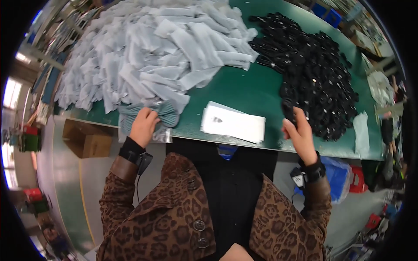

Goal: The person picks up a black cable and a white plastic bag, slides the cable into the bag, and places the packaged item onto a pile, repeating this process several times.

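My left hand (145, 126) is closed on a grey-green ribbed fabric piece (169, 114), gathered like a bow, at the table's near left edge. A clear plastic wrapper (163, 135) shows beside it, partly under the fabric. My right hand (301, 135) has its thumb and index finger closed around the near end of a bundled black cord (288, 105), at the left side of a heap of similar black bundles (324, 82). Between my hands lies a stack of white cards (235, 124) with a small dark print.
A large heap of whitish translucent sleeves (143, 56) covers the left of the green table (244, 89). A pale wrapper (361, 132) lies at the right edge. Below stand a cardboard box (89, 141), a blue plastic-lined bin (335, 176) and a red stool (357, 179).
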A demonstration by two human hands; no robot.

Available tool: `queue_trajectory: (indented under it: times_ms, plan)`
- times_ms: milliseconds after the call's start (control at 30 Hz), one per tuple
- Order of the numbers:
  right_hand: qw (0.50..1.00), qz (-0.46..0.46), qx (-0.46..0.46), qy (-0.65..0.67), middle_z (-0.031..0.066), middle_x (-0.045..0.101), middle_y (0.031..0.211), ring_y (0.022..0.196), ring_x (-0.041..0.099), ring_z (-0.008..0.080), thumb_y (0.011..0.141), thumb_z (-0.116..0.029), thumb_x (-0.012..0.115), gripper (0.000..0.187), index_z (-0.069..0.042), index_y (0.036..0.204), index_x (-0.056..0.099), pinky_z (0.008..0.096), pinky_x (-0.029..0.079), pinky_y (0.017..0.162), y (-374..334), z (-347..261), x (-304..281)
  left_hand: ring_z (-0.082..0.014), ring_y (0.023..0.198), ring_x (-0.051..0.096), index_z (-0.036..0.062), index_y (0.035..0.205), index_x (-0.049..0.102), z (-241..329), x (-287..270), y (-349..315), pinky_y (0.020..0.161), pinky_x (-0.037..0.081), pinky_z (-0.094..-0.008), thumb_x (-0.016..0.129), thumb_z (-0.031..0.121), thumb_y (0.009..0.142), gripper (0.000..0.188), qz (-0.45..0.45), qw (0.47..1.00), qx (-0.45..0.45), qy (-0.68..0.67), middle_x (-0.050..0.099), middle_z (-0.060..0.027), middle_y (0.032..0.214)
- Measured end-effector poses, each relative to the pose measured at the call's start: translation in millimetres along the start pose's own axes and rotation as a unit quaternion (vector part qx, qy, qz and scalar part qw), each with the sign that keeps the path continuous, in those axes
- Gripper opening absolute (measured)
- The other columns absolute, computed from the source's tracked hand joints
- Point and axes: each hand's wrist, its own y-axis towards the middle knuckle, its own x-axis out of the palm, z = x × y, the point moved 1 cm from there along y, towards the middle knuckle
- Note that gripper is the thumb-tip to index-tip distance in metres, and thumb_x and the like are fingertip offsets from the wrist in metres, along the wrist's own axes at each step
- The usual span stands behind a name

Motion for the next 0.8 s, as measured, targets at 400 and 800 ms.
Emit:
queue_trajectory:
  times_ms: [400, 800]
  plan:
    - [0.941, 0.088, -0.217, -0.245, 0.0140, 0.060, 0.095, 0.074, 0.058, 0.0290, 0.087, -0.003, 0.066, 0.053, -0.009, 0.138, 0.052, 0.0347, 0.049, 0.068, -7.9, 42.2, 11.9, -0.0346, 0.083, 0.059, 0.0000, 0.096, 0.059, 132.8, 2.3, 79.7, 0.070, 0.048, -0.0390, 0.066, 0.006, 0.085, 0.014, -0.046, 0.969, 0.087, -0.224, 0.057, -0.0156, 0.089]
    - [0.943, 0.126, -0.170, -0.256, 0.0118, 0.060, 0.092, 0.075, 0.059, 0.0270, 0.083, -0.002, 0.070, 0.048, -0.010, 0.129, 0.061, 0.0336, 0.049, 0.067, -33.5, 51.0, 15.7, -0.0310, 0.077, 0.059, 0.0013, 0.090, 0.059, 214.2, 98.0, 106.1, 0.068, 0.050, -0.0366, 0.069, 0.005, 0.083, 0.013, -0.087, 0.953, 0.150, -0.247, 0.054, -0.0111, 0.089]
